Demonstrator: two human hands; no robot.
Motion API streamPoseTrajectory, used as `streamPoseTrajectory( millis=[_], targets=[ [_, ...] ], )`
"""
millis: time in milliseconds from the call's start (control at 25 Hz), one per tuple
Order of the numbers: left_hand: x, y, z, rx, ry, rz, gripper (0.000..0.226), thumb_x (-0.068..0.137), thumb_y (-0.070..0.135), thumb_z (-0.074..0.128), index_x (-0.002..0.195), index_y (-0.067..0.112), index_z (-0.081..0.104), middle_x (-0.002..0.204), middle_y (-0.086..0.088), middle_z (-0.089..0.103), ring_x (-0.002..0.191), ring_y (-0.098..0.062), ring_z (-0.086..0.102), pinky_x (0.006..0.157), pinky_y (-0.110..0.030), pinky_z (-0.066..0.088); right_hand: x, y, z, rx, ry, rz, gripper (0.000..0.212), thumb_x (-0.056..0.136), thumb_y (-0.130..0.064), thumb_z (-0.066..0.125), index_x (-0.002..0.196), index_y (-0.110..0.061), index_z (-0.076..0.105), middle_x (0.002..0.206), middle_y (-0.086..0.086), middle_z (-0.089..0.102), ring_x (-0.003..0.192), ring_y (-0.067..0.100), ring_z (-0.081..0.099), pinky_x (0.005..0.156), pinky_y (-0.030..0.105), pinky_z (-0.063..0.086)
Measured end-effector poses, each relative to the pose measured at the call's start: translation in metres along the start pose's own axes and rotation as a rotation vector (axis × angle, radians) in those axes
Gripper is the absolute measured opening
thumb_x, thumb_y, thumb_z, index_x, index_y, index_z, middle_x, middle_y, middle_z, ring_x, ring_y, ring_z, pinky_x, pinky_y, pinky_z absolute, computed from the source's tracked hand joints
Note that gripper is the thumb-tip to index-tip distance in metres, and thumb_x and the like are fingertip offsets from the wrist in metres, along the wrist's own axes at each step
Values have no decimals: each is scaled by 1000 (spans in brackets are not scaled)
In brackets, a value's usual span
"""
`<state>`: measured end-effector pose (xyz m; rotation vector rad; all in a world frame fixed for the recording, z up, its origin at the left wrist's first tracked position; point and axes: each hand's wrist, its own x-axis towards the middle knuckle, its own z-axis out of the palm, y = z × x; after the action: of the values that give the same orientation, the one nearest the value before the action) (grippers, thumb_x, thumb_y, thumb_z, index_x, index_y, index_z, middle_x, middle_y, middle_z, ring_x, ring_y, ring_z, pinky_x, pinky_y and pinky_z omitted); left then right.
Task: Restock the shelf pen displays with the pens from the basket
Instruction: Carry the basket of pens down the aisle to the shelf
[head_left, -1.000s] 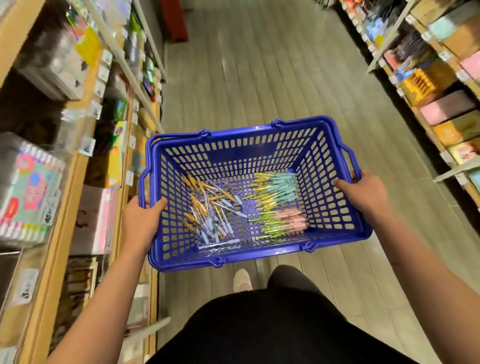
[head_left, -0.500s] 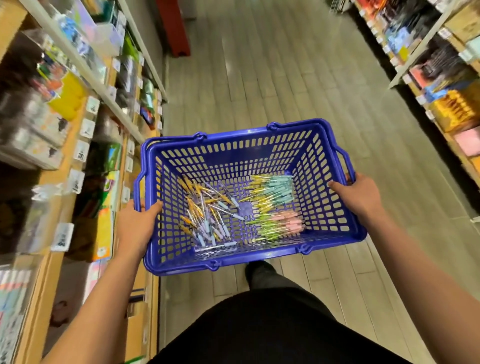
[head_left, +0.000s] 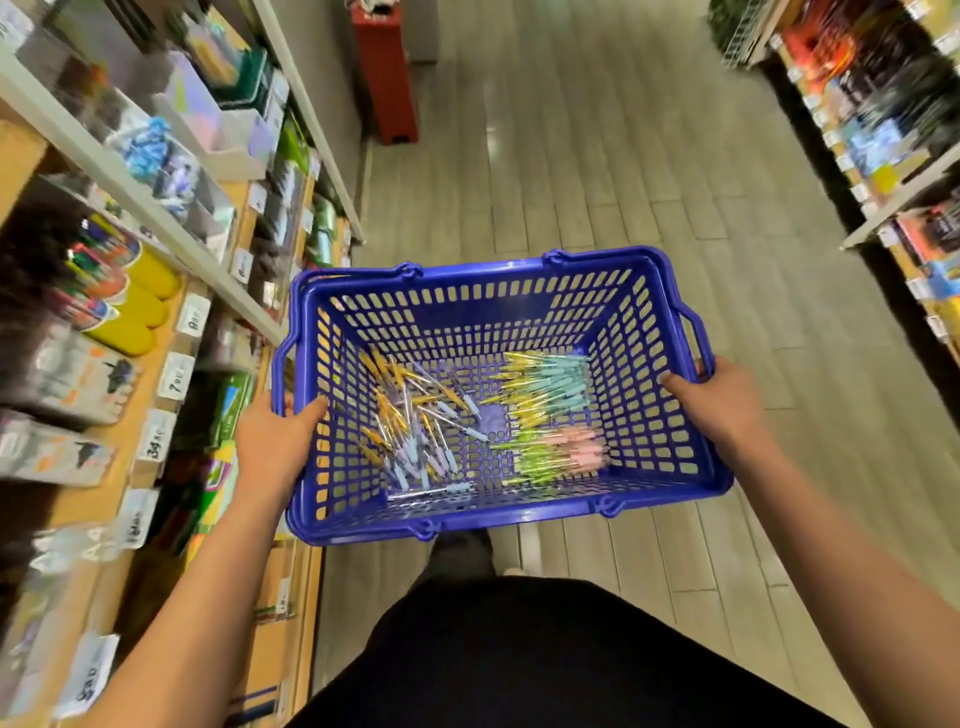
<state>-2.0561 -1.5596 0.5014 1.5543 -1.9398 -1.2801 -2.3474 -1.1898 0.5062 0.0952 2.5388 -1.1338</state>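
Two runs of shelving flank the aisle, the left shelving (head_left: 130, 189) crowded with blurred stationery and price tags, the right shelving (head_left: 904, 200) well apart across the plank floor (head_left: 571, 182). No pen display can be told apart in the blur. One blue plastic basket (head_left: 493, 267) hangs level in mid-air in front of the person's waist, its left end just beside the left shelving. Carrying it level probably stops the load sliding. Its two carry handles lie folded down, which likely explains the two-handed grip on the rim. The left hand (head_left: 275, 441) clamps the left end with its thumb hooked over the rim; the right hand (head_left: 722, 405) does the same at the right end. The other fingers curl round outside the walls, mostly hidden. The pens rest on the basket floor in three groups: one loose heap (head_left: 415, 431) at left, one neat teal-ended sheaf (head_left: 550, 384) and one pink-ended sheaf (head_left: 576, 449) at right. Single pens are too many and too blurred to count
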Motion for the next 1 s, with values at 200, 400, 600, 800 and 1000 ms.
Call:
streamPoseTrajectory(
  millis=[200, 400, 600, 800, 1000],
  targets=[
    [111, 29, 33, -25, 11, -61, 21, 84, 34, 80, 84, 25, 61, 80, 4, 73, 70, -21, 73, 72, -46, 62, 87, -72, 46, -38, 11, -29, 29, 84, -36, 75, 101, -22, 56, 85, 3, 73, 68, 23, 72, 65, 39, 61],
    [219, 72, 50, -77, -7, -135, 19, 82, 35, 80, 84, 31, 61, 81, 5, 74, 74, -22, 76, 67, -40, 61, 163, -152, 88, -28, 0, -14, 28, 86, -34, 75, 102, -24, 55, 85, 3, 73, 69, 23, 74, 71, 44, 62],
    [301, 103, 64, -68, -8, -112, 18, 82, 36, 78, 90, 29, 63, 91, 0, 77, 79, -23, 76, 78, -50, 62, 242, -225, 129, -14, -14, -47, 30, 85, -33, 76, 105, -24, 55, 82, -5, 70, 58, 10, 70, 49, 24, 53],
    [354, 123, 75, -71, 118, -164, 18, 84, 31, 79, 90, 25, 64, 89, -1, 74, 85, -28, 74, 78, -43, 59, 321, -292, 167, -72, -83, -128, 29, 82, -36, 77, 102, -27, 57, 75, -15, 67, 49, -3, 65, 40, 15, 43],
    [391, 137, 93, -82, 250, -280, 20, 85, 30, 78, 89, 25, 59, 93, -8, 75, 82, -29, 74, 81, -46, 60, 408, -355, 218, -171, -183, -235, 30, 82, -35, 77, 101, -22, 59, 77, -16, 65, 49, -8, 58, 42, 15, 38]
  ],
)
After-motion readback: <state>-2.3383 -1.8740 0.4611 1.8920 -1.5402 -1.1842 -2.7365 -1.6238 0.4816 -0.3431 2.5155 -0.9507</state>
